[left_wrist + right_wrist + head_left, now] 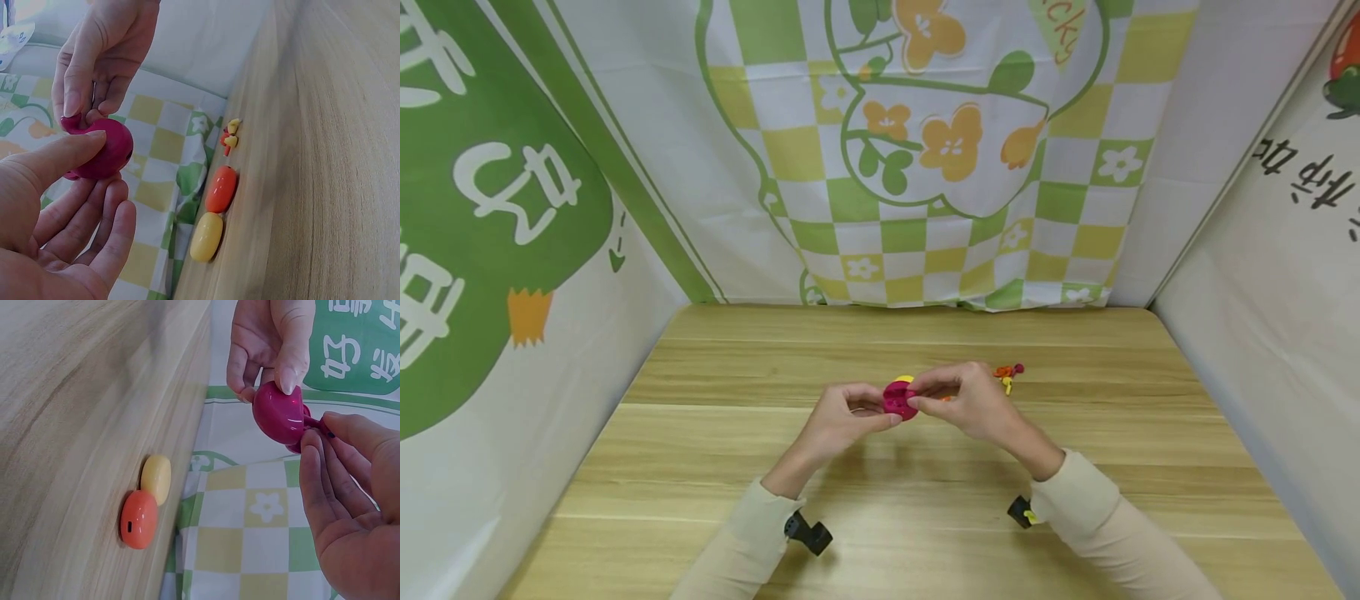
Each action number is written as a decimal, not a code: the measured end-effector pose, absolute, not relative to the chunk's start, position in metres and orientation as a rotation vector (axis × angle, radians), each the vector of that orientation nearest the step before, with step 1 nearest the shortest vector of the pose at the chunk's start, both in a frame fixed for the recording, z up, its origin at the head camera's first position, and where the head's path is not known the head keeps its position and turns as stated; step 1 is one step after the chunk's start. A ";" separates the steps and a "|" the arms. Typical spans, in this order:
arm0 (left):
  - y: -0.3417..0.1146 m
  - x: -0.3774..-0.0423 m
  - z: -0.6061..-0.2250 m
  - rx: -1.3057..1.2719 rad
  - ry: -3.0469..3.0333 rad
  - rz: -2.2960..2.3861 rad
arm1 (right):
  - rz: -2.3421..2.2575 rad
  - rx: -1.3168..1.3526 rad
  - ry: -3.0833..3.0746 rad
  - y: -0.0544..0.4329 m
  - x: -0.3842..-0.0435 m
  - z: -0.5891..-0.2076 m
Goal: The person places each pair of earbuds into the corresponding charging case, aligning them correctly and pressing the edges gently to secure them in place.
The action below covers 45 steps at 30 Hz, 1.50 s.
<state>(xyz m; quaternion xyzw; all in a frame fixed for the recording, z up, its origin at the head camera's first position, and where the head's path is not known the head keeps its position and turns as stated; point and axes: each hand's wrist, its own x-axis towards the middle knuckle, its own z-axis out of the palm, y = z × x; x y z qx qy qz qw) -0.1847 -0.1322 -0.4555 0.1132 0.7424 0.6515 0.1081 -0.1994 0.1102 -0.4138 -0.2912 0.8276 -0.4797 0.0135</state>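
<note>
Above the wooden table, my left hand (842, 417) holds a round magenta earbud case (275, 415) between thumb and fingers. Its lid is up, and the hollowed inside faces me in the head view. From the other side my right hand (976, 407) pinches a small magenta earbud (317, 423) by its stem, right at the case's opening. Fingers partly hide the earbud. Lower down on the table lie a yellow earbud case (207, 237) and an orange earbud case (221, 189), side by side; the orange one shows a dark port in the right wrist view.
Several loose earbuds (1006, 377) in orange, yellow and magenta lie on the table (730, 467) beyond my right hand. A checked cloth (917, 242) hangs behind the table's far edge, and printed fabric walls stand on both sides.
</note>
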 end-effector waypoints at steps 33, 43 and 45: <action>-0.130 -0.186 -0.459 0.357 2.200 1.916 | -1.337 -1.153 2.756 0.115 -0.201 -0.422; -0.129 -0.186 -0.460 0.374 2.214 1.912 | -1.274 -1.238 2.811 0.117 -0.202 -0.425; -0.128 -0.186 -0.460 0.372 2.221 1.905 | -1.274 -1.245 2.822 0.117 -0.202 -0.427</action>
